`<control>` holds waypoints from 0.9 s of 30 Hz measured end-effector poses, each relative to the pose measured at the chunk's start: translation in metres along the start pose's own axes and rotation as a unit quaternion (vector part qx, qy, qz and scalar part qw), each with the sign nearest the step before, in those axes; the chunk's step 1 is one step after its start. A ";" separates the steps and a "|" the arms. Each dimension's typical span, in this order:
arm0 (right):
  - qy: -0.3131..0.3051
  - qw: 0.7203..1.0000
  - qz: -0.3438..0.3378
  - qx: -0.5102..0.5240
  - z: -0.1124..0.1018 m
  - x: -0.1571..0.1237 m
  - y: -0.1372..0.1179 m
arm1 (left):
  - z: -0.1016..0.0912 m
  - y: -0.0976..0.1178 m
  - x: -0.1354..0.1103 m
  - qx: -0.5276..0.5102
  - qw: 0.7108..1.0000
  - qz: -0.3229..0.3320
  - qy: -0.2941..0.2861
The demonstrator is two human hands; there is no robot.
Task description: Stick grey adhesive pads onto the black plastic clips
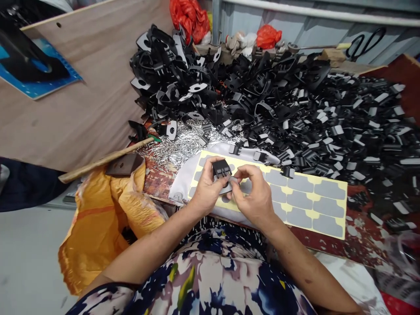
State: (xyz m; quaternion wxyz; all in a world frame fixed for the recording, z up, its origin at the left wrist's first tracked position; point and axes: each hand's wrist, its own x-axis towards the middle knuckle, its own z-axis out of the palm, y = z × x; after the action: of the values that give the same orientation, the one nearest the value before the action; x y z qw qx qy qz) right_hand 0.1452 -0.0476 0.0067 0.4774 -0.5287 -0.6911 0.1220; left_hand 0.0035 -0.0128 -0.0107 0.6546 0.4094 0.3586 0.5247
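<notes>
My left hand (207,186) is closed around a small black plastic clip part (222,168), held above the table near its front edge. On the part's lower side shows a grey adhesive pad (225,189). The fingers of my right hand (252,190) are pinched at the pad's right edge, close to my left thumb; the fingertips partly hide it. Beneath both hands lies a yellow backing sheet (341,210) with rows of grey die-cut stickers (300,199). A few small black clip pieces (288,173) rest along its far edge.
Black plastic parts (262,83) are heaped across the back and right. Small metal pins (180,144) lie in a pile at centre left. A wooden-handled tool (108,159) and an orange sack (95,236) are at left. Black-handled scissors (365,43) stand at the back right.
</notes>
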 end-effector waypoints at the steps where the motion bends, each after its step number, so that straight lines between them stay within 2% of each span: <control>1: 0.011 1.000 -0.027 -0.009 0.002 -0.003 -0.001 | -0.002 -0.002 -0.001 0.022 0.999 0.026 0.013; 3: 0.030 0.998 -0.047 0.005 0.006 -0.009 -0.002 | -0.005 -0.004 -0.003 0.048 0.996 0.066 0.021; 4: 0.036 0.999 -0.028 0.029 0.007 -0.011 -0.003 | -0.007 -0.004 -0.004 0.048 0.996 0.072 0.011; 6: 0.037 0.992 0.060 0.104 0.007 -0.010 -0.005 | -0.010 -0.002 -0.007 0.032 0.997 0.067 -0.026; 9: 0.015 0.953 0.192 0.232 0.005 -0.004 -0.005 | -0.013 -0.001 -0.009 0.028 0.995 0.073 -0.062; 12: -0.016 0.922 0.242 0.302 0.001 0.001 -0.005 | -0.016 0.000 -0.010 0.066 0.992 0.103 -0.040; 13: -0.020 0.924 0.240 0.298 0.001 0.001 -0.006 | -0.016 0.001 -0.010 0.074 0.991 0.104 -0.030; 15: -0.016 0.948 0.206 0.244 0.002 0.000 -0.009 | -0.016 0.002 -0.009 0.074 0.993 0.092 -0.010; 17: 0.002 0.979 0.140 0.148 0.006 -0.004 -0.013 | -0.014 0.005 -0.009 0.052 0.997 0.063 0.012; 19: 0.012 0.997 0.065 0.047 0.012 -0.010 -0.016 | -0.010 0.009 -0.009 0.031 0.998 0.032 0.033; 21: 0.013 0.998 0.001 -0.057 0.016 -0.014 -0.015 | -0.008 0.012 -0.009 0.021 0.998 0.017 0.054; 23: 0.015 0.989 -0.038 -0.144 0.014 -0.016 -0.011 | -0.009 0.013 -0.008 0.014 0.997 0.012 0.071; 25: 0.040 0.980 -0.044 -0.191 0.005 -0.014 -0.007 | -0.012 0.013 -0.007 -0.005 0.997 -0.004 0.071; 27: 0.067 0.983 -0.018 -0.172 -0.006 -0.008 -0.003 | -0.017 0.014 -0.006 -0.023 0.998 -0.021 0.057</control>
State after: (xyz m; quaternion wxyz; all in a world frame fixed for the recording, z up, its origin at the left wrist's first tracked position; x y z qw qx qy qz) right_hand 0.1482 -0.0578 0.0081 0.4269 -0.5972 -0.6777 -0.0426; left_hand -0.0180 -0.0145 -0.0044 0.6531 0.3564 0.3918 0.5412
